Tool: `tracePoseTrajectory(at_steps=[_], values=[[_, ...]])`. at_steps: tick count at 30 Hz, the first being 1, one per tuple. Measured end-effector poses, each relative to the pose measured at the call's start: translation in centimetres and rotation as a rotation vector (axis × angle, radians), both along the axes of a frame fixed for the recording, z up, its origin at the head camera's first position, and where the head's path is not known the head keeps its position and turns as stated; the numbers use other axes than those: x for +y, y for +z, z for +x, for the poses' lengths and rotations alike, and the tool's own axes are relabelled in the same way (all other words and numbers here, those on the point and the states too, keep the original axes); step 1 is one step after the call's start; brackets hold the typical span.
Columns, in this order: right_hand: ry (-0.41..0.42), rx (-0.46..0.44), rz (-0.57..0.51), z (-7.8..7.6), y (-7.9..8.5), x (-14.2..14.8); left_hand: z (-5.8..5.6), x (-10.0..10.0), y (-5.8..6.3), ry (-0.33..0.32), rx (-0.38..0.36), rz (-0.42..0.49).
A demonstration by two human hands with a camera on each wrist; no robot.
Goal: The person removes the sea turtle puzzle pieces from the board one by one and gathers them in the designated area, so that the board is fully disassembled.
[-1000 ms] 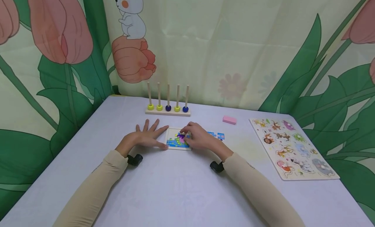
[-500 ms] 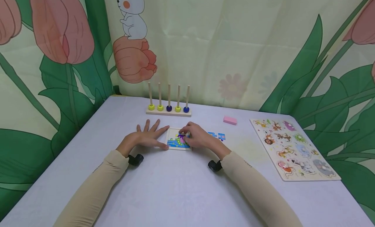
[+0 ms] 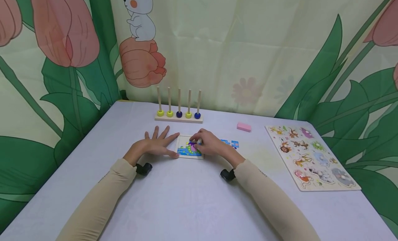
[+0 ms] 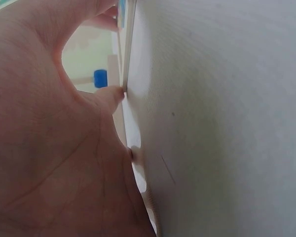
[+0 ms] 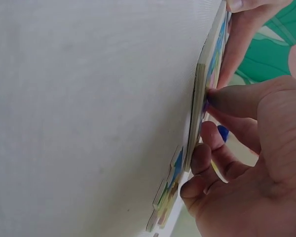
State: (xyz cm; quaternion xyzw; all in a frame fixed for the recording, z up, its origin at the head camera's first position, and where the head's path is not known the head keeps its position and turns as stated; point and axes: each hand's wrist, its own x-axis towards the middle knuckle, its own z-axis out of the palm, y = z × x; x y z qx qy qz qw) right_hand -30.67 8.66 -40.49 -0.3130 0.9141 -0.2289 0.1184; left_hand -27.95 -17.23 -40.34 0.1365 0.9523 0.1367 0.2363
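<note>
Head view. Worktop (image 3: 186,199), white-covered, before a floral backdrop (image 3: 211,68). Puzzle (image 3: 188,151), pale-framed, part-filled, flat on the worktop between the two hands. Left hand (image 3: 156,146), sleeved in beige: grip spread, palm down, thumb and index finger at the puzzle's left edge. Right hand (image 3: 209,143), likewise sleeved: fingers bent, grip pinching a purple piece (image 3: 193,144) over the puzzle. Loose pieces (image 3: 235,144), mostly blue, lay beyond the right wrist, partly hidden by it. Peg stand (image 3: 178,119), five pegs, one bead on each, stood behind the puzzle: three yellow beads, two dark blue. Pink block (image 3: 244,127), farther right. Animal board (image 3: 332,187), at the far right of the worktop.

Left wrist view. Left hand's palm filled the left side; one fingertip touched a corner of the puzzle, seen edge-on. A blue bead of the peg stand showed past the hand.

Right wrist view. Puzzle again edge-on. Right thumb and index finger met at the purple piece against its face, remaining fingers curled. Loose pieces lay near the puzzle's close end; the left hand touched the opposite end.
</note>
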Motion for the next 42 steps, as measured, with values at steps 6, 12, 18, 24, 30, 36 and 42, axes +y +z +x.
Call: tracePoseTrajectory(at_steps=[6, 12, 18, 24, 30, 36, 42], values=[[-0.011, -0.008, -0.005, -0.1, 0.0, -0.1, 0.1, -0.1, 0.0, 0.004, -0.008, 0.011], [-0.028, -0.006, -0.02, 0.1, -0.1, -0.3, 0.2, -0.1, 0.1, 0.001, -0.002, 0.018], [-0.045, -0.006, -0.031, 0.2, -0.1, -0.5, -0.6, -0.4, -1.1, 0.008, 0.003, 0.012], [-0.057, -0.002, -0.054, 0.4, -0.2, -0.6, -1.5, -0.6, -2.3, 0.017, 0.009, -0.008], [-0.083, -0.018, -0.078, 0.8, -0.1, -0.7, -1.8, -0.7, -2.5, 0.01, -0.001, -0.004], [-0.097, -0.027, -0.077, 1.2, 0.1, -0.7, -1.3, -0.5, -1.9, 0.01, -0.008, -0.004], [-0.076, -0.008, -0.045, 1.3, 0.1, -0.7, -0.5, -0.3, -0.9, 0.009, -0.005, -0.003]])
